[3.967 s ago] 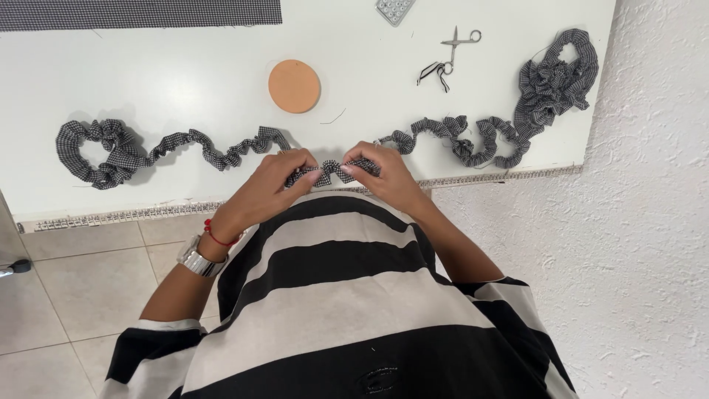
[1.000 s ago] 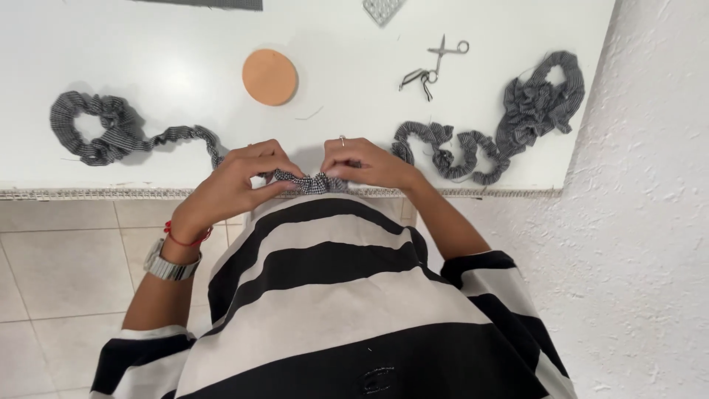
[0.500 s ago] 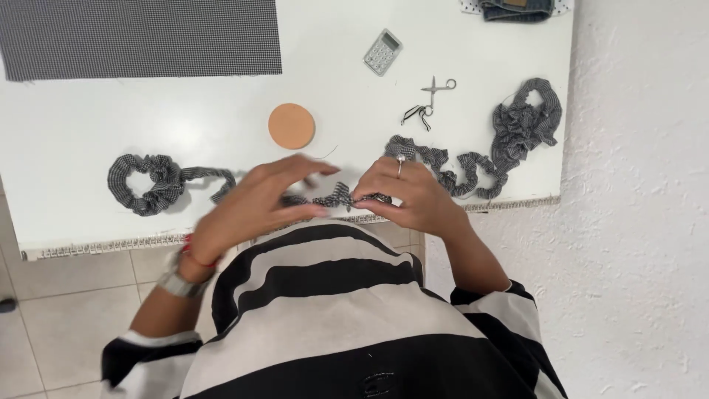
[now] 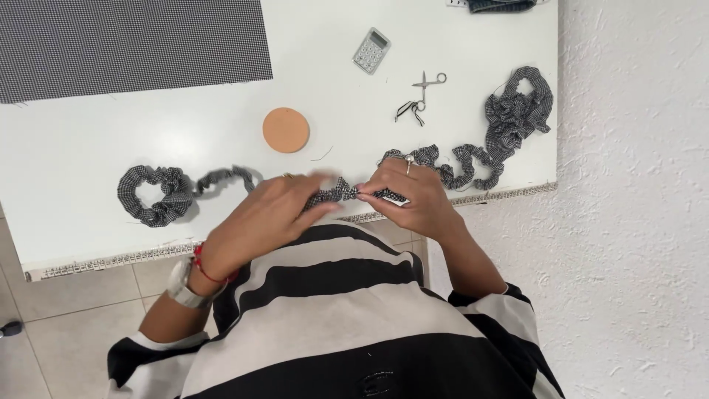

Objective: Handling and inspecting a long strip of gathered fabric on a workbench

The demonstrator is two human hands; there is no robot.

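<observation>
Compared with half a second ago, the view sits slightly lower and the gathered checked fabric strip [image 4: 347,192] is drawn a little straighter between the hands. The left hand [image 4: 269,214], blurred, pinches it at the white tabletop [image 4: 88,140] edge; the right hand [image 4: 417,199] pinches it too. Its looped end [image 4: 151,193] lies left, its bunched end [image 4: 517,111] right. The middle is hidden under fingers.

My left hand [image 4: 269,214] is blurred at the fingertips and covers the gathered fabric strip [image 4: 336,193] where it passes underneath. My right hand [image 4: 413,199] hides the strip's next stretch and most of a small dark thing, perhaps a tool. The top edge cuts off the checked cloth [image 4: 129,44] and a dark bundle [image 4: 502,5].
</observation>
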